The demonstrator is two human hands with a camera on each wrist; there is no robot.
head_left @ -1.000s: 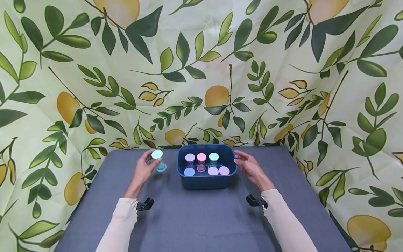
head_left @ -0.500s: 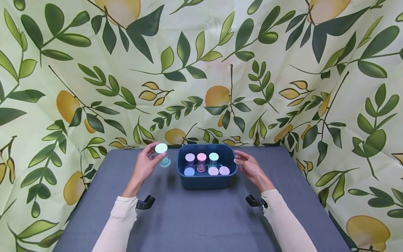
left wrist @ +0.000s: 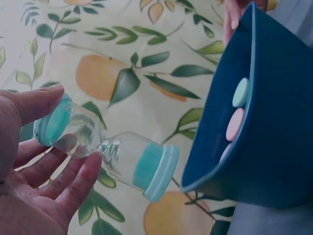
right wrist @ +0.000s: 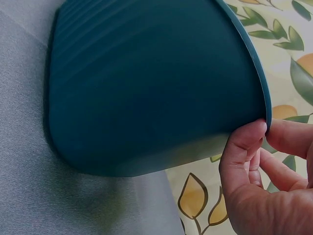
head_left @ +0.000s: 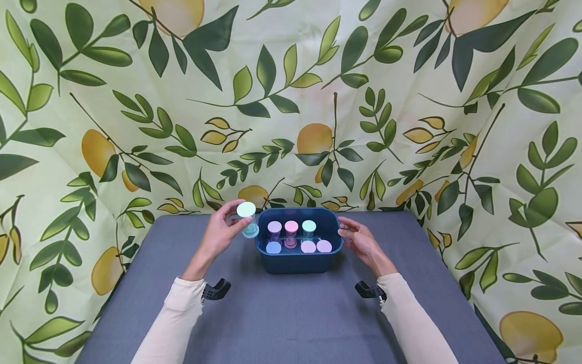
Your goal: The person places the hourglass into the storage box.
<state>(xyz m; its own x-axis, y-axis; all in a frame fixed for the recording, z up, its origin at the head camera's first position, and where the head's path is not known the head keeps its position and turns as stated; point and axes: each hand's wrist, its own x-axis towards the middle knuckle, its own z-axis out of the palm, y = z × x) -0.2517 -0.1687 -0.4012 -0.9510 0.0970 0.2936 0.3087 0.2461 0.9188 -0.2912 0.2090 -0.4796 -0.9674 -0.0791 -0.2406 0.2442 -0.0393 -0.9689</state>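
Note:
A sand timer (head_left: 246, 209) with mint-green caps and clear bulbs is held up in my left hand (head_left: 220, 235), at the left rim of the dark blue bin (head_left: 294, 264). In the left wrist view, the thumb and fingers grip the timer (left wrist: 123, 152) by one capped end, and it tilts apart from the bin (left wrist: 279, 117). My right hand (head_left: 362, 245) pinches the bin's right rim between thumb and fingers, clearly seen in the right wrist view. Inside the bin stand several timers: a lilac one (head_left: 274, 227), a pink one (head_left: 291, 228), a mint one (head_left: 308, 227) and others in front.
The bin stands near the back of a table (head_left: 291, 318) with a grey cloth. Behind and beside it hangs a leaf-and-fruit patterned fabric (head_left: 273, 126). Each wrist wears a black band (head_left: 217, 289).
My left hand has carried the mint sand timer rightward and upward to the bin's left rim. The right hand and the bin have stayed in place.

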